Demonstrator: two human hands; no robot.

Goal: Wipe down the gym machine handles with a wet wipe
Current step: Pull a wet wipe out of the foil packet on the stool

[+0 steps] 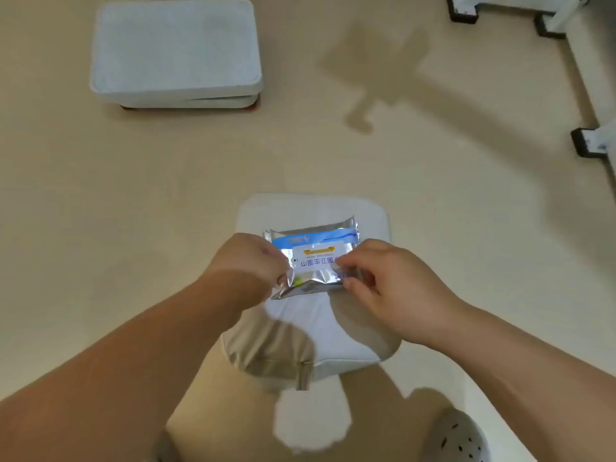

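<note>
**Inspector:** Nearest items?

**Assistant:** A grey perforated shoe (456,438) at the lower edge; beyond it a pale seat pad (313,208), its near end covered by trouser cloth; the person appears to sit on it.

**Inspector:** The hands?

**Assistant:** Close together over the pad. The left hand (253,261) pinches the left edge of the wet wipe pack (313,235), fingers curled; the right hand (383,278) pinches the pack's near right corner, fingertips at the edge of the white label flap (316,258). Whether the flap is lifted cannot be told.

**Inspector:** Location of the pack?

**Assistant:** Held between the two hands over the seat pad, its print upside down to the camera; no wipe is out.

**Inspector:** Step in hand?

**Assistant:** In my judgement, opening the pack; wiping is not begun.

**Inspector:** Requirement for the next move?

**Assistant:** Likely this: the left hand steadies the foil while the right peels the flap back; one wipe is drawn out; then it is carried to the handles, which are not in view.

**Inspector:** Further off?

**Assistant:** A padded grey block (176,51) on the floor (333,155) at far left; a white machine frame (573,51) with black feet at far right.
</note>
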